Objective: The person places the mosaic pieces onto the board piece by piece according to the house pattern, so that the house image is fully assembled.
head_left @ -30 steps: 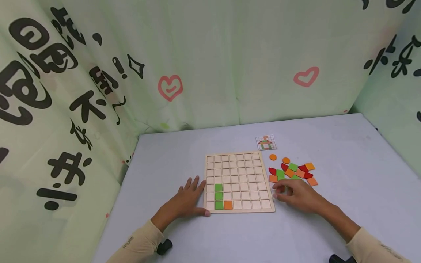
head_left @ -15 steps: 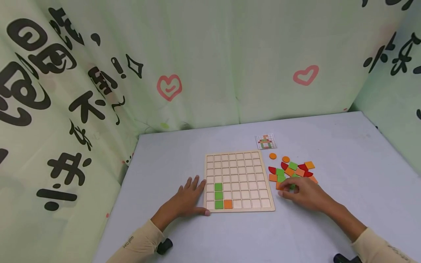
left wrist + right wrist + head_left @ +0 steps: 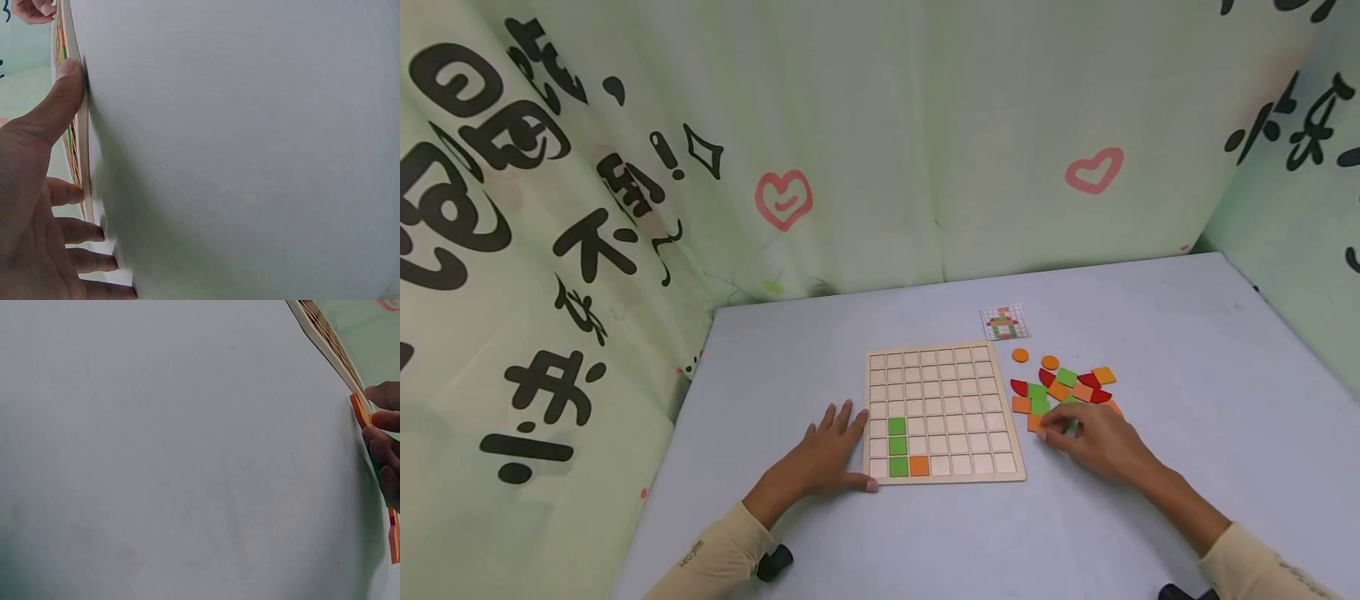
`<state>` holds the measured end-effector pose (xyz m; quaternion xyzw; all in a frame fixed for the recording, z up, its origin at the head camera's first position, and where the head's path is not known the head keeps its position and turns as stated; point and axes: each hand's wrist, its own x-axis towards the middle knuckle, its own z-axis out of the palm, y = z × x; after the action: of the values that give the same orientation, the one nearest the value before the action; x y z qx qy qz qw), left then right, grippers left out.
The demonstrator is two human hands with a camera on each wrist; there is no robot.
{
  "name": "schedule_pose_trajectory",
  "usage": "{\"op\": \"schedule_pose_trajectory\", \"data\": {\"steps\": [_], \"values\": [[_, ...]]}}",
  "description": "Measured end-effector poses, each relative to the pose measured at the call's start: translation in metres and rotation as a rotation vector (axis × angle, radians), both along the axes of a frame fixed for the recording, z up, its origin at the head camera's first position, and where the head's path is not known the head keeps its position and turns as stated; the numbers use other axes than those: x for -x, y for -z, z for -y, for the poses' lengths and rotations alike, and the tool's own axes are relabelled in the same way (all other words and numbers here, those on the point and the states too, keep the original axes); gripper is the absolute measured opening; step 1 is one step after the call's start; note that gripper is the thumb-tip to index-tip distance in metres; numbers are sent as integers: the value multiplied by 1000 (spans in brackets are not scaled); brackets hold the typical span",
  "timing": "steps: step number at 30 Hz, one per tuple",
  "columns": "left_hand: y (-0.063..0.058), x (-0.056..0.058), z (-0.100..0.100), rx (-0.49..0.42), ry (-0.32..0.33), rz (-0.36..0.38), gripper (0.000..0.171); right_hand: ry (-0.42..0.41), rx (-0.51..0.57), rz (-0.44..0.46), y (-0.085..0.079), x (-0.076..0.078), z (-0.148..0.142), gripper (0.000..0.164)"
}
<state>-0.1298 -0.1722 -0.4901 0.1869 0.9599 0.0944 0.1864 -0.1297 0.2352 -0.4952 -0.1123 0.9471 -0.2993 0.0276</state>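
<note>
My left hand (image 3: 829, 454) lies with its fingers spread at the left edge of a wooden grid board (image 3: 940, 343). In the left wrist view its thumb (image 3: 65, 94) rests against the board's rim. Three green square tiles (image 3: 897, 446) form a column in the board, with an orange square tile (image 3: 919, 466) beside the lowest. Right of the board, my right hand (image 3: 1101, 437) has curled fingers and pinches the near edge of another orange square tile (image 3: 1033, 422), seen low on the table in the right wrist view. Its palm side hides part of the tile pile.
Loose tiles surround the right hand: green squares (image 3: 1066, 377), red quarter-round pieces (image 3: 1099, 396), orange squares (image 3: 1103, 375) and two orange discs (image 3: 1020, 355). A small pattern card (image 3: 1005, 322) lies behind them. A printed curtain (image 3: 880, 150) encloses the white table (image 3: 1180, 350).
My right hand has drawn slightly right, away from the board, uncovering the orange square tile at its fingertips; thumb and forefinger have come closer together. My left hand has stayed put.
</note>
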Motion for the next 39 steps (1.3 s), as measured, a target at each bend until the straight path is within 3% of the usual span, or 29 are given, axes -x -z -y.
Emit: {"op": "schedule_pose_trajectory", "data": {"steps": [18,39], "values": [[-2,-2,0,-3,-1,-12,113,149,-65,-35,3,1,22,31],[0,-1,1,-6,-1,-9,113,97,-34,-5,2,-1,21,30]]}}
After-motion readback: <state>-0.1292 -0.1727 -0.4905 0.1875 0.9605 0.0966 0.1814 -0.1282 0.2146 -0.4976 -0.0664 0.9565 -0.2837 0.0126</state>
